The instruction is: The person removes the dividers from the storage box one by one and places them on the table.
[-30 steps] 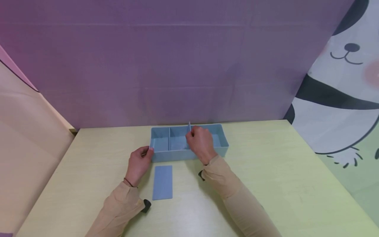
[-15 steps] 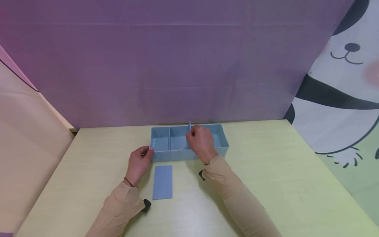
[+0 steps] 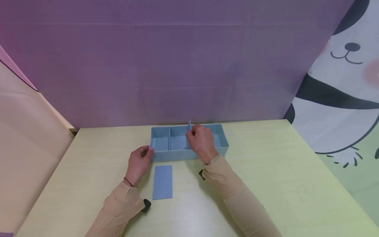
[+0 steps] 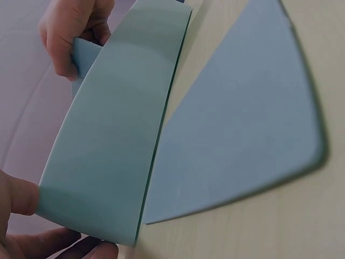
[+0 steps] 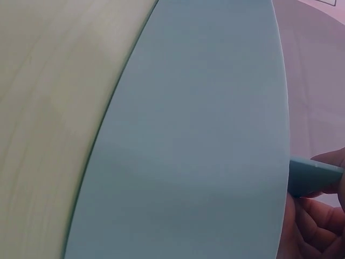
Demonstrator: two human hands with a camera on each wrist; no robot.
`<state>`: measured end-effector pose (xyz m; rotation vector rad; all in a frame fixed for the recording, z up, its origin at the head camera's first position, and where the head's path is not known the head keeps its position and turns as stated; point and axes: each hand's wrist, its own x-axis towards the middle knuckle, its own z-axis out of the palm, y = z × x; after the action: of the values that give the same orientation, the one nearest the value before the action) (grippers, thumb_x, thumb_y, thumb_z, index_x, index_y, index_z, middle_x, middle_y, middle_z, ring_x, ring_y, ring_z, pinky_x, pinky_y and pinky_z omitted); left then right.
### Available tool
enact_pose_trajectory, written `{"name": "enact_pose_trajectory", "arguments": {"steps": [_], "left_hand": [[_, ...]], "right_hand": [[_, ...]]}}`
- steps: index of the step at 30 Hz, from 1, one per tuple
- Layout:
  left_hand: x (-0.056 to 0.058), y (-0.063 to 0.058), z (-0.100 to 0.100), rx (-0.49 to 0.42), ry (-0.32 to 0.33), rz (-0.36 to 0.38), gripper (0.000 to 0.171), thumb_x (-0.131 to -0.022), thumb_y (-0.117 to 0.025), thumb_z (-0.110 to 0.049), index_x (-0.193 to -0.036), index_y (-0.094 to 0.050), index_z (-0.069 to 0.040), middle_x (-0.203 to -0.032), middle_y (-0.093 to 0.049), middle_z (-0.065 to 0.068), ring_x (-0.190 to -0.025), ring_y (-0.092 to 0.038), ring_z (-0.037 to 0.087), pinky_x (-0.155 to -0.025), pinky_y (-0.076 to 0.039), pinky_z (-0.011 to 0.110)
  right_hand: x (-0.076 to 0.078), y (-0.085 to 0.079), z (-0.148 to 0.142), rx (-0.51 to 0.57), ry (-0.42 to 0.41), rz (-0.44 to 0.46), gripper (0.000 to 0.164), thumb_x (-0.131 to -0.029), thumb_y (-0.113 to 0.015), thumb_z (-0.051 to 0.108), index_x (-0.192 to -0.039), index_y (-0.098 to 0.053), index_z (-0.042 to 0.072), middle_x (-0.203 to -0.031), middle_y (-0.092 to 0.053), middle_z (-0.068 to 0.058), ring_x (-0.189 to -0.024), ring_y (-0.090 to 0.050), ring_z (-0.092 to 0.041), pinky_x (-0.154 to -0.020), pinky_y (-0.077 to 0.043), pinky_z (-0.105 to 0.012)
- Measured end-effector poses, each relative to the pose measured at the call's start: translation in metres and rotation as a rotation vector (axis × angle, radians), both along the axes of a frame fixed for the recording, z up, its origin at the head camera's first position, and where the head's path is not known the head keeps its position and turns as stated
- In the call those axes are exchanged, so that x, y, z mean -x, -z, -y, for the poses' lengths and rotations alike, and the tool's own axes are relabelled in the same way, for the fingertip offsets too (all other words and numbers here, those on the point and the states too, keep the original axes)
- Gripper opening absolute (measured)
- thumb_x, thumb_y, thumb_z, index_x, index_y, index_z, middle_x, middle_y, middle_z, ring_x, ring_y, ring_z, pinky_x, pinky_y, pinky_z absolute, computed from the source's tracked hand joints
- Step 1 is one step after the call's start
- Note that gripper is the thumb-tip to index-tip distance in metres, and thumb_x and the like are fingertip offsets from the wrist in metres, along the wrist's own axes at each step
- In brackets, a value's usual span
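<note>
Fingers of right hand [image 3: 202,141] pinch divider [image 3: 189,125] in box [image 3: 174,156]; left hand [image 3: 139,164] grips box's left end. Divider marginally higher, apparently unseated.

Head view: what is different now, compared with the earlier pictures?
Only a little: the divider in the right hand has risen slightly out of the box, and the hand with it. Nothing was newly gripped or let go. The left hand stays at the box's left end; the box and the flat panel on the table look unmoved.
</note>
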<state>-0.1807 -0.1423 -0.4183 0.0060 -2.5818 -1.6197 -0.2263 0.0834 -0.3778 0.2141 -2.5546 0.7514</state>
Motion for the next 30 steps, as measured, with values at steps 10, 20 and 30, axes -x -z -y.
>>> {"name": "enact_pose_trajectory", "arguments": {"steps": [10,20,30], "left_hand": [[-0.0003,-0.001,0.001,-0.007,0.001,-0.004,0.038,-0.092,-0.049,-0.025,-0.115,-0.054,0.004,-0.112,-0.058,0.023,-0.097,-0.052,0.027,-0.084,-0.046,0.045],[-0.0002,-0.0011,0.0004,-0.01,-0.009,0.007,0.038,-0.092,-0.049,-0.025,-0.115,-0.054,0.004,-0.112,-0.058,0.023,-0.097,-0.052,0.027,-0.084,-0.046,0.045],[0.0007,0.0002,0.0005,-0.001,-0.009,-0.001,0.037,-0.092,-0.048,-0.024,-0.115,-0.054,0.004,-0.111,-0.058,0.024,-0.096,-0.053,0.027,-0.084,-0.046,0.046]], "right_hand": [[0.0008,0.0002,0.0006,-0.008,0.001,-0.021,0.024,-0.079,-0.05,0.016,-0.054,-0.049,0.017,-0.044,-0.046,0.002,-0.039,-0.039,-0.013,-0.038,-0.033,-0.032],[-0.0005,-0.0021,0.0009,-0.008,0.007,-0.021,0.024,-0.078,-0.051,0.016,-0.054,-0.05,0.017,-0.044,-0.047,0.003,-0.039,-0.04,-0.013,-0.037,-0.034,-0.032],[-0.001,-0.0034,0.0004,-0.001,0.01,-0.033,0.023,-0.078,-0.051,0.016,-0.055,-0.05,0.017,-0.045,-0.048,0.004,-0.04,-0.04,-0.013,-0.038,-0.035,-0.032]]}}
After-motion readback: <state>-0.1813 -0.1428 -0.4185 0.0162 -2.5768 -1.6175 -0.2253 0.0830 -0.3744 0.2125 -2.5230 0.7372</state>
